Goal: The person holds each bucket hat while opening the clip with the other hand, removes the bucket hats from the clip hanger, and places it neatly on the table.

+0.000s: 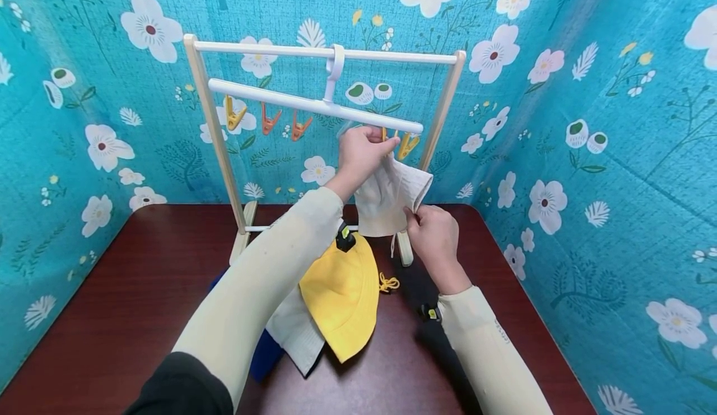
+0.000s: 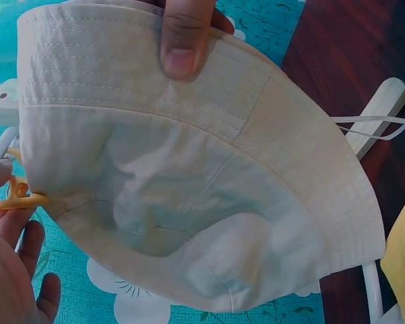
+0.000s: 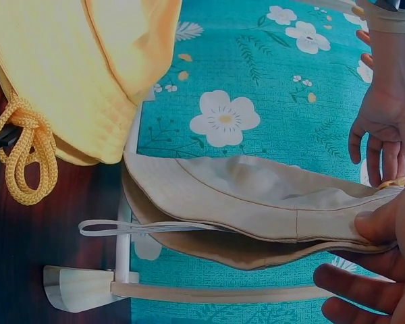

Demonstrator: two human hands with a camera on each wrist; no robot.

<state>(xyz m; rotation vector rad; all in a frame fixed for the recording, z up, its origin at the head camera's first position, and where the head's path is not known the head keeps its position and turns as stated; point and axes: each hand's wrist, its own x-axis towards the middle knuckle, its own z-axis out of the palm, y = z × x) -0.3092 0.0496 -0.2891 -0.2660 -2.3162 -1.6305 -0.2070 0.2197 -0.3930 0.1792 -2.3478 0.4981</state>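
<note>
A cream bucket hat point(image 1: 378, 206) hangs under the right part of a white clip hanger point(image 1: 269, 96). My left hand point(image 1: 361, 153) pinches a yellow clothespin point(image 2: 27, 201) whose jaws meet the edge of the hat's crown. With thumb and fingers, my right hand point(image 1: 434, 234) grips the hat's brim, the thumb point(image 2: 182, 50) lying flat on the stitched cloth. A thin white strap point(image 3: 101, 228) dangles from the hat. Another yellow clothespin point(image 1: 409, 145) hangs just right of my left fingers.
The hanger hooks over a white rail point(image 1: 257, 48) on a wooden-legged rack point(image 1: 215, 135). Yellow and orange clothespins point(image 1: 270, 118) hang at its left. On the dark red table point(image 1: 78, 297) lie a yellow bucket hat point(image 1: 342, 297), a greyish-white cloth item point(image 1: 299, 334) and a blue one point(image 1: 266, 356).
</note>
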